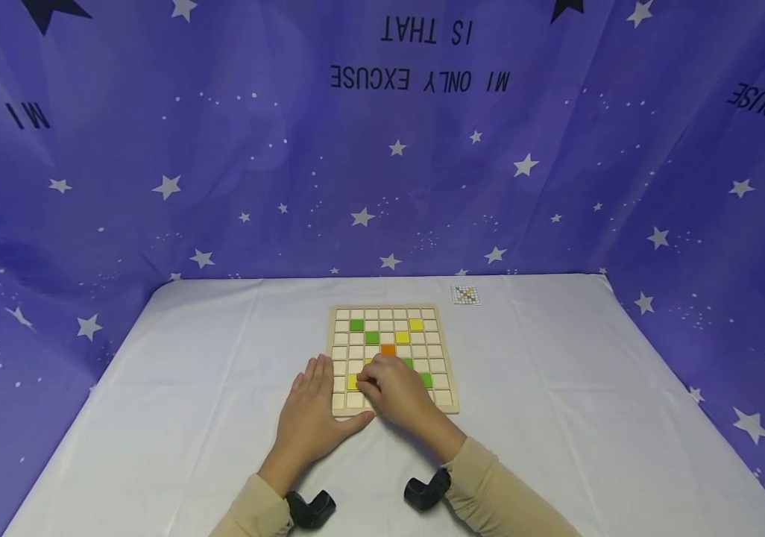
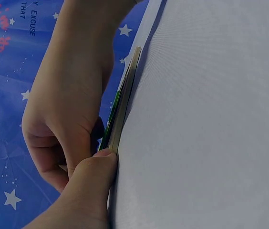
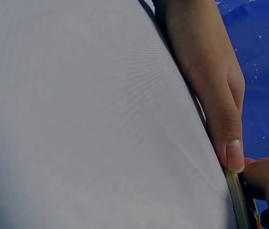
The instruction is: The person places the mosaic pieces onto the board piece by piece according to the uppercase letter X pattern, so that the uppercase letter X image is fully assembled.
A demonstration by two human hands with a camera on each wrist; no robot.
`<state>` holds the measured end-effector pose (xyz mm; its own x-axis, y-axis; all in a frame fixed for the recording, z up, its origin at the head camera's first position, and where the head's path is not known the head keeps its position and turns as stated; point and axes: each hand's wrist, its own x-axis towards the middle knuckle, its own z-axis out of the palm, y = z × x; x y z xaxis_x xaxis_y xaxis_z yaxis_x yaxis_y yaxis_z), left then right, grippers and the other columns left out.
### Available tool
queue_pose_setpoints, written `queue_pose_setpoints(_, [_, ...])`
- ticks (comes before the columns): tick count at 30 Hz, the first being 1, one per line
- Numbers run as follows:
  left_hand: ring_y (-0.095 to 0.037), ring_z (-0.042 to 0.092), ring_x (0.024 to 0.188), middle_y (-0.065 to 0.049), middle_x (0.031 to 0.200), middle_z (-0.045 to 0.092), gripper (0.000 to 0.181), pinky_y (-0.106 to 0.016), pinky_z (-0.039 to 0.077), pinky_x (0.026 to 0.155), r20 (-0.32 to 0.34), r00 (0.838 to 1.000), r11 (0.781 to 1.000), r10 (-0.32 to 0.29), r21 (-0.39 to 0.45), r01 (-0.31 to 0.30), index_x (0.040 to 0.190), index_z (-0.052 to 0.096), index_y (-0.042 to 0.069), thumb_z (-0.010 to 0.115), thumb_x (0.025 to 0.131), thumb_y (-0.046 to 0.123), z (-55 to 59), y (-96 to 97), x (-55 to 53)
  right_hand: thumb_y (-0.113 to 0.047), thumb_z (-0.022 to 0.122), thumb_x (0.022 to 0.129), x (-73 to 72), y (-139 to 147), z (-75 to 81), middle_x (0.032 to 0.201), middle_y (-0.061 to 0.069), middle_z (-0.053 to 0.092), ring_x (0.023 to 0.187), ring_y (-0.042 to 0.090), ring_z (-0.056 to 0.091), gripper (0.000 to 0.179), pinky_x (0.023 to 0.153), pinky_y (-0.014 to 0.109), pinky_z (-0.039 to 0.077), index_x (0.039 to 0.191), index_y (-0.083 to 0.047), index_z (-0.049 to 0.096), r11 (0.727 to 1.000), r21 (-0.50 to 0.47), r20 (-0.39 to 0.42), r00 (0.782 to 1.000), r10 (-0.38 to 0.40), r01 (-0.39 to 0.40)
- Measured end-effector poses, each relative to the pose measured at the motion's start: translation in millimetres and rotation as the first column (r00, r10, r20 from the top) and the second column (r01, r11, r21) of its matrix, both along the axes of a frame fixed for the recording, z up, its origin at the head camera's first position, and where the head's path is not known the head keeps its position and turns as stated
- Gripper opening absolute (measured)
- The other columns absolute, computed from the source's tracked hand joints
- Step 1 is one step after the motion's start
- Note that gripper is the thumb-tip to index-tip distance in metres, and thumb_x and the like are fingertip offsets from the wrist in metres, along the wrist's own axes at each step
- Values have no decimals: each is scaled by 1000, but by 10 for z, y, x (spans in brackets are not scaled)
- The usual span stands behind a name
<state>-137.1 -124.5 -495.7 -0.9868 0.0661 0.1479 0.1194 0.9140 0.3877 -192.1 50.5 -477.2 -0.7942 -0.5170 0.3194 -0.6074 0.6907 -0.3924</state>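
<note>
A square wooden board point(image 1: 451, 395) with a grid of pale square tiles lies flat on the white-covered table. Green, yellow and orange tiles form crossing diagonals on it. My left hand point(image 1: 312, 418) lies flat along the board's left edge, fingers straight, its thumb point(image 3: 234, 155) touching the front edge. Over the lower left squares, my right hand point(image 1: 396, 391) has its fingers curled, thumb and fingertips pinching at a yellow tile point(image 1: 352, 382). That hand partly hides this tile and several others. The left wrist view shows the board edge-on beside the right hand point(image 2: 67, 90).
A small card point(image 1: 466, 295) printed with a coloured grid pattern lies behind the board to the right. White cloth point(image 1: 543, 403) covers the table. Purple star-patterned curtains point(image 1: 329, 179) hang at the back and both sides. Black curved pieces point(image 1: 427, 491) sit at both wrists.
</note>
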Motion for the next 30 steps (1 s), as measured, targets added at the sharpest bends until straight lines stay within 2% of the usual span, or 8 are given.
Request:
queue_pose_setpoints(6, [-34, 20, 153, -20, 163, 23, 126, -50, 20, 125, 13, 1000, 1000, -2, -9, 2, 156, 19, -4, 56, 75, 85, -12, -9, -3, -27, 72, 91, -2, 8, -34, 78, -12, 61, 74, 4, 54, 9, 63, 18, 47, 89, -19, 75, 1000, 4, -21, 1000, -10, 10])
queue_pose_setpoints(18, [-34, 20, 153, -20, 163, 23, 126, -50, 20, 125, 4, 1000, 1000, -6, -7, 6, 155, 19, -4, 55, 75, 85, -15, -10, -7, -31, 70, 93, 23, 29, -58, 87, -11, 65, 83, 6, 56, 14, 72, 23, 51, 98, -20, 76, 1000, 17, 8, 1000, -22, 22])
queue_pose_setpoints(23, [-35, 22, 153, -20, 162, 24, 126, -50, 21, 125, -6, 1000, 1000, -6, -5, 6, 155, 20, -4, 56, 74, 85, -28, -12, -8, -31, 70, 93, 38, 41, -42, 87, -13, 65, 82, 4, 55, 12, 71, 20, 50, 97, -22, 76, 1000, 24, 22, 1000, -19, 18])
queue_pose_setpoints(30, [-34, 22, 153, -20, 162, 24, 127, -50, 22, 124, -18, 1000, 1000, 2, -2, -2, 155, 20, -4, 55, 74, 86, -44, -13, -12, -29, 67, 94, 100, 90, 26, 90, -14, 69, 84, 4, 56, 13, 74, 22, 51, 100, -22, 75, 1000, 12, -6, 1000, -10, 10])
